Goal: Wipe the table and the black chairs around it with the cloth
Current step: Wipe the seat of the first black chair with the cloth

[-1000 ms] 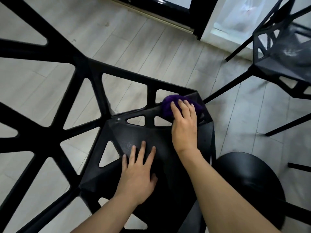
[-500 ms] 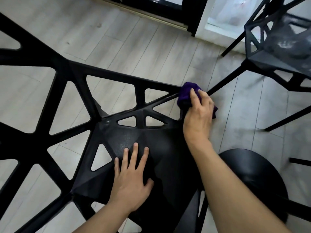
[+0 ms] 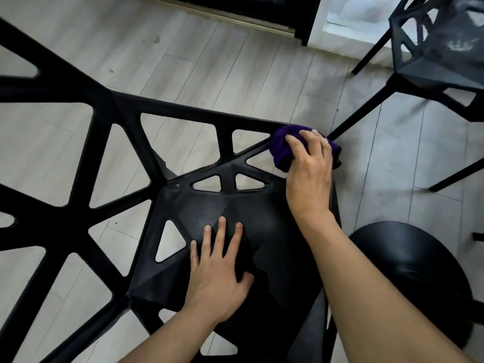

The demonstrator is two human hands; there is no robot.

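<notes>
A black chair (image 3: pixel 262 210) with triangular cut-outs fills the middle of the view, its seat below me and its open lattice back to the left. My right hand (image 3: pixel 309 171) grips a bunched purple cloth (image 3: pixel 281 145) against the far right corner of the seat, fingers curled over it. My left hand (image 3: pixel 217 271) lies flat on the seat with its fingers spread, holding nothing.
A second black chair (image 3: pixel 440 58) stands at the upper right, its legs reaching toward the cloth. A round black surface (image 3: pixel 408 263) sits at the lower right beside my right forearm. Pale wood flooring (image 3: pixel 235 61) lies beneath, with a dark door frame (image 3: pixel 306 19) at the top.
My right hand has slid the cloth from the seat's far edge rightward onto its corner and curled round it. My left hand has stayed flat on the seat.
</notes>
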